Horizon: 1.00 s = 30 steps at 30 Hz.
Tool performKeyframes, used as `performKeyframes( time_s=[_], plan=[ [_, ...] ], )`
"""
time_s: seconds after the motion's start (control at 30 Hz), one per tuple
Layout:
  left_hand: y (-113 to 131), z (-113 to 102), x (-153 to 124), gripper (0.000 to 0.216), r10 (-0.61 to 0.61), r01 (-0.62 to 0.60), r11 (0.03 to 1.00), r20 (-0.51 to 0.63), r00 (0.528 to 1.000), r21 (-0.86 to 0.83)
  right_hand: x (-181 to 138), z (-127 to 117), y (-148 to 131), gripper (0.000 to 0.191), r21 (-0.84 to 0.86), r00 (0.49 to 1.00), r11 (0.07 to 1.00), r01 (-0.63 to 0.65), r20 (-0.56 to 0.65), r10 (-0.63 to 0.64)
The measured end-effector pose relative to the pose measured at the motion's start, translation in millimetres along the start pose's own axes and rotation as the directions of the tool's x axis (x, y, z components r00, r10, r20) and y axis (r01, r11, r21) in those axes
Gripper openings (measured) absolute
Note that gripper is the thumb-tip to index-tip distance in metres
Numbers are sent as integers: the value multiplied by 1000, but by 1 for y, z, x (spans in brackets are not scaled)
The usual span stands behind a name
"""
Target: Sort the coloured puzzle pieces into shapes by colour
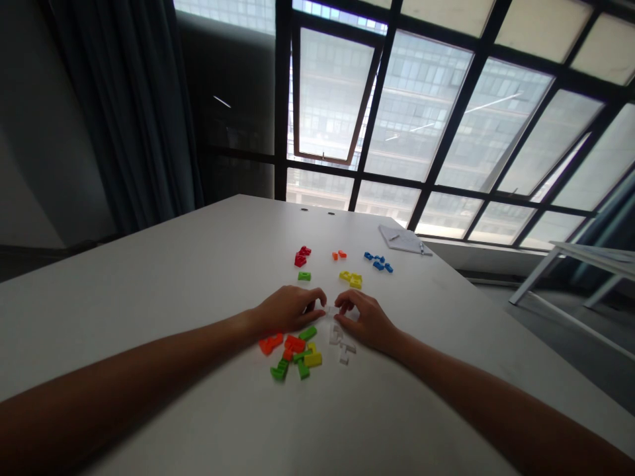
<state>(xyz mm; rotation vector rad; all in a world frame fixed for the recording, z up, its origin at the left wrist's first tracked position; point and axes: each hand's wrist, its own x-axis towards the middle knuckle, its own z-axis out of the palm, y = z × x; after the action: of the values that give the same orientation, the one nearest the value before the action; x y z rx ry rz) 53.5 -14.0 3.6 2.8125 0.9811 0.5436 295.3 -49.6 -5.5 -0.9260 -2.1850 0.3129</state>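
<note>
A small white plastic block (331, 310) sits between the fingertips of both hands, low over the white table. My left hand (292, 309) pinches its left end with thumb and fingers. At its right end, my right hand (368, 320) is closed on it in the same way. More white blocks (343, 350) lie just below my right hand. Below my left hand is a mixed pile with orange blocks (294, 344), green blocks (303, 368) and yellow blocks (313, 359). The fine shape of the held block is too small to make out.
Beyond my hands lie red blocks (301, 256), small orange blocks (339, 255), blue blocks (379, 262), yellow blocks (351, 279) and one green block (304, 276). Papers (404, 240) with pens rest near the table's (173, 284) right edge. A second table (595, 258) stands right.
</note>
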Motion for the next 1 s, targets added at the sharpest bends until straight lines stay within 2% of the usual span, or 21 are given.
performKeyframes(
  time_s=[0.33, 0.5, 0.67, 0.77, 0.87, 1.0],
  plan=[
    [0, 0, -1, 21, 18, -18, 1000, -4, 1000, 9, -1, 1, 1, 21, 3, 999, 999, 34, -16, -34],
    [0, 0, 0, 22, 12, -12, 1000, -2, 1000, 16, -1, 0, 7, 15, -33, 997, 999, -1, -75, -1],
    [-2, 2, 0, 22, 14, -14, 1000, 10, 1000, 27, 5, -28, 46, 9, -232, 978, 965, -124, -195, 79],
    [-2, 2, 0, 22, 19, -19, 999, 10, 1000, 39, 4, -53, 80, 5, -417, 941, 862, -287, -290, 174],
    [-2, 3, 0, 23, 20, -20, 999, 5, 1000, 45, -3, -71, 107, 4, -542, 912, 735, -407, -282, 298],
    [-3, 3, 0, 23, 27, -27, 999, 7, 1000, 41, -9, -79, 119, 8, -570, 916, 717, -401, -224, 334]
  ],
)
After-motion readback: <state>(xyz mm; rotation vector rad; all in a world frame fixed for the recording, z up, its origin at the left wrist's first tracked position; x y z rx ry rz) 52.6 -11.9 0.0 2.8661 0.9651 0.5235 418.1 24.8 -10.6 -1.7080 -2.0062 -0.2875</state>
